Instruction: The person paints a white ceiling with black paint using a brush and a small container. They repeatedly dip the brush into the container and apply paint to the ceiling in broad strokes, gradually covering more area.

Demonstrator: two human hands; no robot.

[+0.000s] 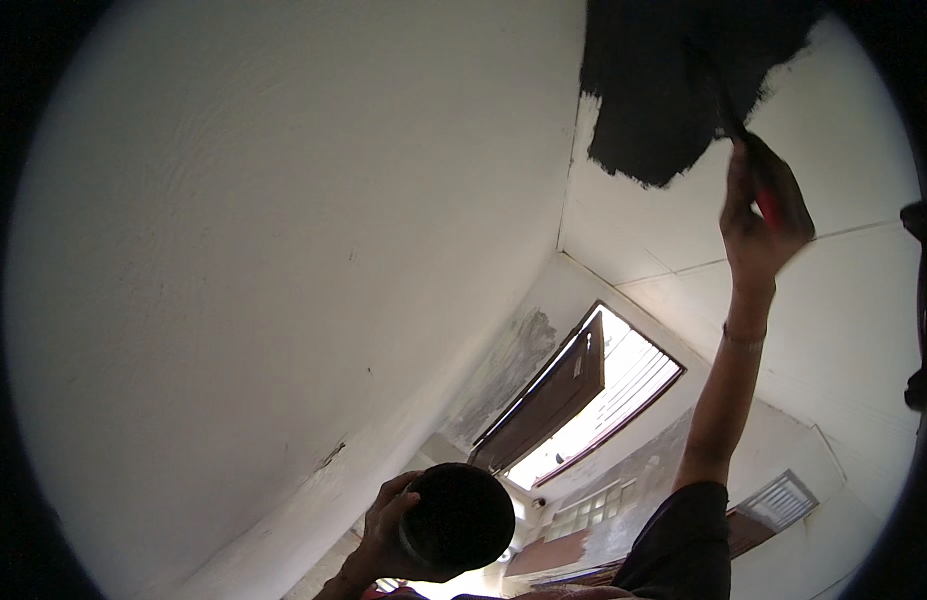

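Observation:
My right hand (pixel 767 215) is raised at the upper right, fingers closed around a dark paintbrush (pixel 731 115) with a bit of red near its handle end. The brush points into a black painted patch (pixel 649 110) with ragged edges on the pale panelled ceiling; its tip blends into the paint, so contact is hard to make out. Low in the view, my left hand (pixel 386 538) grips the side of a round dark paint container (pixel 461 517). Its round face looks black, and I cannot tell how much is in it.
A broad off-white wall (pixel 274 260) fills the left side, meeting the ceiling along a thin seam. Beyond stand a barred window (pixel 624 385) with a brown shutter (pixel 544 395) swung out, and a smaller louvred opening (pixel 784 500). A dark object (pixel 922 300) shows at the right edge.

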